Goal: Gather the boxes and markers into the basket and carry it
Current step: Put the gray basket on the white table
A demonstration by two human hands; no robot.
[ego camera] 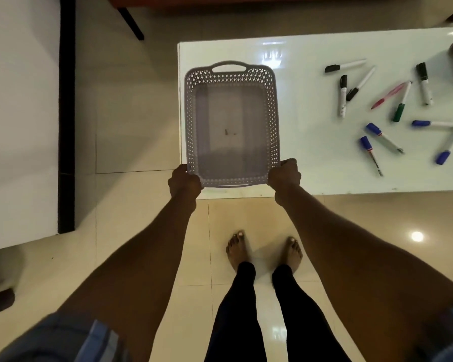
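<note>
Head view: the left hand (185, 180) and right hand (284, 173) each grip a near corner of the empty basket (272, 105) at the white table's (298, 173) left end; markers (392, 108) lie scattered right (boxes unseen). Probably light, stiff plastic; its end handles suit carrying.

I note a glossy white table (311, 173) across the upper right of the frame, standing on a beige tiled floor (141, 142). Whiteboard markers lie scattered on its right half: three with black caps (345, 65) toward the top, a fourth black-capped one (424, 82) at far right, one green-capped (402, 103), a pink pen (389, 95) just beside it, and four blue-capped (382, 137) lower down. I cannot tell whether the grey perforated basket (230, 74) at the table's left end rests on it.
</note>
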